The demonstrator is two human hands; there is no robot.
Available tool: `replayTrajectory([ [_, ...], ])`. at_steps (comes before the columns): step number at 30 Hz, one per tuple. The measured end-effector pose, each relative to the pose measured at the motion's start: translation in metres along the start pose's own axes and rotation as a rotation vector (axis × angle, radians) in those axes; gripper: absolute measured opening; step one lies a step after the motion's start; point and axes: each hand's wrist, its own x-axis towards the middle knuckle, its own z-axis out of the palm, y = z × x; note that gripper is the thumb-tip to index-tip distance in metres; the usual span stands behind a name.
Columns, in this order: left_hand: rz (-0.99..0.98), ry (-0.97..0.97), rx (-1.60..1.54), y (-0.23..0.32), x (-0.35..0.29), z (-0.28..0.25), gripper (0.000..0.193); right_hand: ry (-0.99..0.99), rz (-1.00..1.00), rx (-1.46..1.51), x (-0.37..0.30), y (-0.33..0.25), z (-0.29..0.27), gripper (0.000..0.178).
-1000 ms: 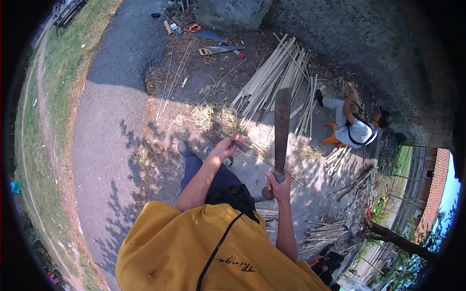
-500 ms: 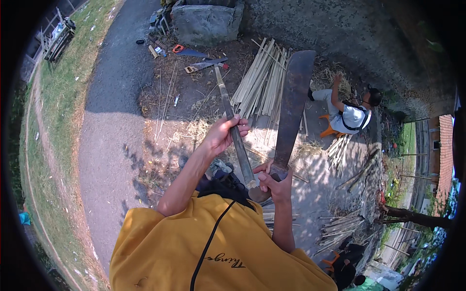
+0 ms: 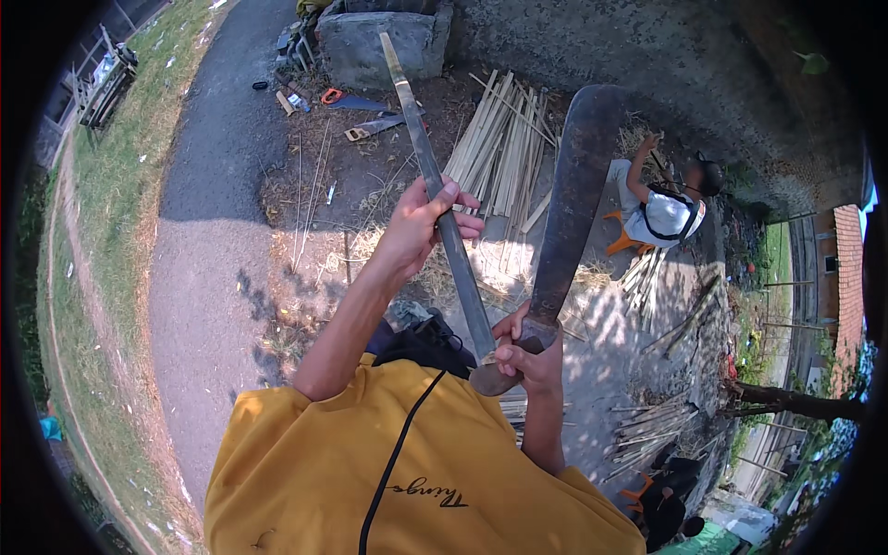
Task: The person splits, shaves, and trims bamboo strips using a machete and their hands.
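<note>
Two hands clamped | left hand (image 3: 418, 228): bamboo strip (image 3: 435, 185) | right hand (image 3: 524, 356): machete (image 3: 569, 208)

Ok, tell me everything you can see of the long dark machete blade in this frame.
The long dark broad-bladed machete looks like dull, worn metal, widening toward a rounded tip. It points up and away, tilted slightly right. The right hand grips its handle at the bottom end. The thin grey-brown bamboo strip, held by the left hand, meets it near the handle.

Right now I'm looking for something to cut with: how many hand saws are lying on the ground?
2. One with an orange handle and one with a wooden handle lie side by side on the dirt before the concrete block. More may hide among the clutter.
</note>
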Motion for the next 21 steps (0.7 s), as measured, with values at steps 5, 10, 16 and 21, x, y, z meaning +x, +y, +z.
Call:
replayTrajectory([
  [5, 0.063, -0.015, 0.036, 0.007, -0.005, 0.003, 0.025, -0.022, 0.035, 0.008, -0.005, -0.001, 0.000, 0.040],
  [10, 0.122, -0.059, 0.059, 0.008, -0.008, -0.001, 0.027, -0.002, 0.077, -0.024, -0.009, -0.001, 0.002, 0.039],
  [16, 0.164, -0.082, 0.033, 0.016, -0.017, 0.005, 0.027, -0.035, 0.074, 0.013, -0.013, 0.000, 0.000, 0.038],
  [21, 0.224, -0.121, 0.036, 0.017, -0.019, 0.003, 0.025, -0.018, 0.101, 0.050, -0.016, -0.002, 0.001, 0.031],
])
